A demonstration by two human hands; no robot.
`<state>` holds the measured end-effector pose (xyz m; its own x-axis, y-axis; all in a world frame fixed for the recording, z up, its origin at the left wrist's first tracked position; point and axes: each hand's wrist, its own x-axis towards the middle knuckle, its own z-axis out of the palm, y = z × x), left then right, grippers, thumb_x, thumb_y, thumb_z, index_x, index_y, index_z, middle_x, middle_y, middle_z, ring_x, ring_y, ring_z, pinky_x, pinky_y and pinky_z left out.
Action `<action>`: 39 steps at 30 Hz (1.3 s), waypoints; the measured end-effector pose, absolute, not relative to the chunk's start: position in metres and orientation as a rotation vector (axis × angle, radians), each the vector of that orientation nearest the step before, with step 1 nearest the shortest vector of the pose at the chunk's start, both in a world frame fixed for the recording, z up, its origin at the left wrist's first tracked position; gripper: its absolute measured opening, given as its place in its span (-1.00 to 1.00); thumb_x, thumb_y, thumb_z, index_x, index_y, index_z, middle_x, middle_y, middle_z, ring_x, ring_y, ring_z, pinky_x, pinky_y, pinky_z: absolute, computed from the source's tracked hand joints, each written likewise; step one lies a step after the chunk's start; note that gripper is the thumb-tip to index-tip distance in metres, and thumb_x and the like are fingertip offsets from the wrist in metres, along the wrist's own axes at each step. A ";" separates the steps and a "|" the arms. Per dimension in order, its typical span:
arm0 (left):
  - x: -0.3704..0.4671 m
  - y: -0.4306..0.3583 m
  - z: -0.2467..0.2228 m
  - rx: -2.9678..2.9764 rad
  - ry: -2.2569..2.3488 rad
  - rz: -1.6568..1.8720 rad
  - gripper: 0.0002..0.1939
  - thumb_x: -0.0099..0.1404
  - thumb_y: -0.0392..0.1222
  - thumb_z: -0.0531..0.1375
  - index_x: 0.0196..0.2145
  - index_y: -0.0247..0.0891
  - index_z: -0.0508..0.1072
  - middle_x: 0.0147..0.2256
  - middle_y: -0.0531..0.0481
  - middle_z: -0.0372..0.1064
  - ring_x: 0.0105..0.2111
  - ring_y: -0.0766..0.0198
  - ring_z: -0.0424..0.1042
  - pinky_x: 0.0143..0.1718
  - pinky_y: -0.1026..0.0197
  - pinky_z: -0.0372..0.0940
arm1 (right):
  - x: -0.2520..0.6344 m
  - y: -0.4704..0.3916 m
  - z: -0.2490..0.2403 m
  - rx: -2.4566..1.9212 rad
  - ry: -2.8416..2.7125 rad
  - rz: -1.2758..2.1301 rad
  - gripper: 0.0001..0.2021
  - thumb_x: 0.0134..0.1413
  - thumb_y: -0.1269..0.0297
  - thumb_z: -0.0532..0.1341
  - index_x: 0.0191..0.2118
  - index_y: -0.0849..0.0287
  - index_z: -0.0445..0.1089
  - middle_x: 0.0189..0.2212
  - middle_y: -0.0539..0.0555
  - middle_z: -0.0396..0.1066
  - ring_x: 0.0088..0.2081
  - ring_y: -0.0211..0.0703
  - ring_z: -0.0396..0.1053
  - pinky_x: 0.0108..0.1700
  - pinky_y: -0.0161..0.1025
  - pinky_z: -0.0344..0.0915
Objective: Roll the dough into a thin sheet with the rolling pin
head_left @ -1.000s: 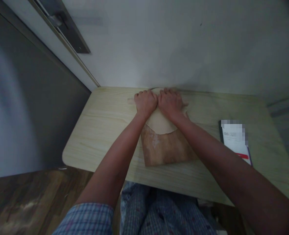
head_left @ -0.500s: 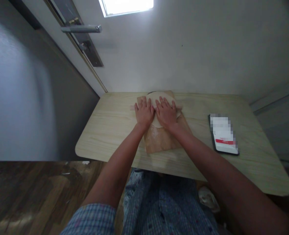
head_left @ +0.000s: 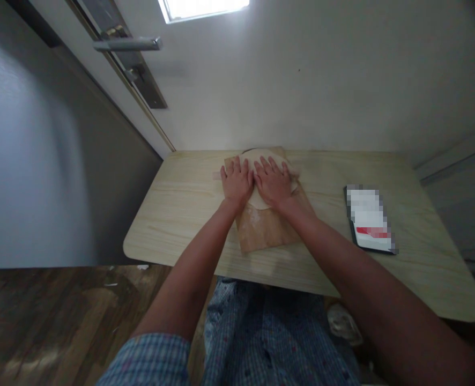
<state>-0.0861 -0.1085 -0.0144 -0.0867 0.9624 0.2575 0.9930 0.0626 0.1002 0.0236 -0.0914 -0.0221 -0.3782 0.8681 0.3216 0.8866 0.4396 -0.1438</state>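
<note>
A flat, round, pale sheet that looks like dough [head_left: 258,200] lies on a wooden board [head_left: 264,230]. My left hand [head_left: 236,181] rests palm down over its left part, fingers stretched forward. Beside it my right hand [head_left: 273,181] lies flat with its fingers spread, the two thumbs close together. Under both hands runs a thin rolling pin [head_left: 296,174], of which only the ends show past the hands; the rest is hidden. Neither hand is wrapped round anything.
A phone [head_left: 370,220] lies on the right of the light wooden table [head_left: 173,214]. Behind the table stands a pale door or wall with a metal handle [head_left: 128,44] at the upper left. A pale cloth-like item [head_left: 344,323] is below the table.
The view has shifted slightly. Both hands stay nearly in the same place on the sheet, with only a very small movement of the fingers.
</note>
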 end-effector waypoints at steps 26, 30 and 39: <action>-0.088 -0.018 -0.005 -1.909 -2.354 -0.332 -0.52 0.32 0.00 -0.25 -0.20 -0.24 0.37 -0.27 -0.15 0.41 -0.25 0.16 0.38 -0.22 0.16 0.17 | 0.002 0.000 -0.003 -1.685 -2.337 -0.024 -0.51 0.17 0.19 -0.21 -0.25 0.27 0.43 -0.27 0.25 0.42 -0.26 -0.04 0.35 -0.24 -0.14 0.20; -0.092 -0.006 -0.003 -1.978 -2.361 -0.365 -0.53 0.31 0.01 -0.23 -0.19 -0.22 0.38 -0.22 -0.14 0.39 -0.19 0.14 0.36 -0.21 0.14 0.18 | -0.001 0.013 0.000 -1.723 -2.361 -0.007 -0.48 0.17 0.19 -0.22 -0.28 0.30 0.46 -0.35 0.27 0.44 -0.33 -0.04 0.39 -0.30 -0.15 0.22; -0.097 0.025 -0.007 -1.884 -2.517 -0.526 -0.55 0.30 -0.06 -0.19 -0.26 -0.29 0.44 -0.28 -0.18 0.41 -0.17 0.09 0.35 -0.21 0.14 0.19 | -0.006 0.035 0.002 -1.705 -2.333 -0.103 -0.54 0.14 0.29 -0.17 -0.28 0.36 0.45 -0.39 0.31 0.43 -0.32 0.02 0.39 -0.29 -0.10 0.21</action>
<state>-0.0973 0.0249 -0.0073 -0.3008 0.9403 0.1590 0.9254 0.2474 0.2872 -0.0057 0.0354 0.0017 -0.2841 0.9280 0.2410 0.9457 0.3126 -0.0891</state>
